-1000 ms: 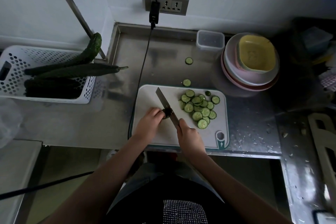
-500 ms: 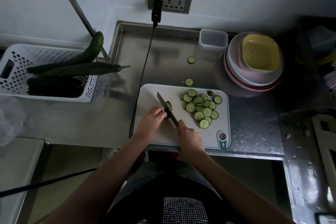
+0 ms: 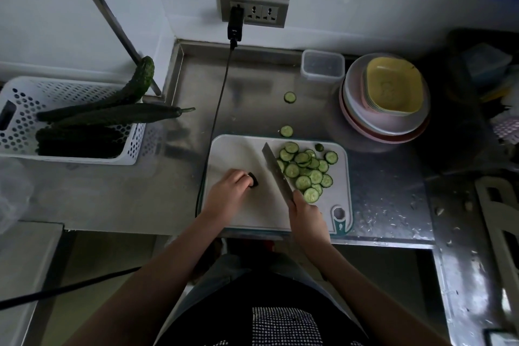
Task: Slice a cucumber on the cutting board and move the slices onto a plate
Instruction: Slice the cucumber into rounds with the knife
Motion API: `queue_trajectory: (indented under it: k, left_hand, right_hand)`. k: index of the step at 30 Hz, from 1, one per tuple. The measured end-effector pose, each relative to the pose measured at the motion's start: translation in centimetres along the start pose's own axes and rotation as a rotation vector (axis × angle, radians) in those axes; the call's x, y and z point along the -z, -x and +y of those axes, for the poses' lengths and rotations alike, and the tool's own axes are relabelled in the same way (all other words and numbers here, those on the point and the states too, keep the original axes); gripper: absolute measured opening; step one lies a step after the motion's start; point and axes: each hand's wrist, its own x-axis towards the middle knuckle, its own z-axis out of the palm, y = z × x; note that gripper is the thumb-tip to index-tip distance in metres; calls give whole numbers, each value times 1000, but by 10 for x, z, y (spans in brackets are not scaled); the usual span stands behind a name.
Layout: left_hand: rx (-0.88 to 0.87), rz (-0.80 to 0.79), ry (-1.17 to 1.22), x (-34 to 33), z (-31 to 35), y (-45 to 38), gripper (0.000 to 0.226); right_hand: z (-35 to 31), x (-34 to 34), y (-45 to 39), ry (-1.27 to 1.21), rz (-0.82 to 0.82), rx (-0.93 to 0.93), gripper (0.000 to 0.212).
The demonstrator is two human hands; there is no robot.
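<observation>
On the white cutting board (image 3: 244,152) my left hand (image 3: 229,191) pinches a short dark cucumber end (image 3: 254,179). My right hand (image 3: 307,215) grips the handle of a knife (image 3: 276,171), whose blade lies against a pile of several cucumber slices (image 3: 307,170) on the board's right half. The blade stands apart from the cucumber end. A stack of plates (image 3: 362,123) with yellow square dishes (image 3: 393,86) on top sits at the back right of the board.
Two loose slices (image 3: 286,131) (image 3: 289,97) lie on the steel counter behind the board. A white basket (image 3: 22,109) with whole cucumbers (image 3: 112,115) stands at left. A black cable (image 3: 219,101) runs from the wall socket past the board's left edge. A clear container (image 3: 323,66) sits at the back.
The knife has moved right, away from the cucumber end, up against the slice pile. My left hand stays on the small end piece, now separate from the blade.
</observation>
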Motion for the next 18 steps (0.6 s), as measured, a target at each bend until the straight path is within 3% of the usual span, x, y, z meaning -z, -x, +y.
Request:
queue_trajectory:
  k: [4, 7, 10, 18]
  left_hand:
    - [-10, 4, -15, -3, 0, 1, 22]
    - [37, 1, 23, -4, -3, 1, 12]
    - [54, -13, 54, -4, -3, 2, 29]
    - [66, -7, 52, -5, -5, 2, 24]
  right_hand:
    - [-13, -2, 7, -66, 32, 100, 13]
    - [-21, -7, 7, -62, 30, 129, 16]
    - [-21, -12, 6, -22, 9, 125, 17]
    - [-23, -15, 2, 17, 9, 131, 18]
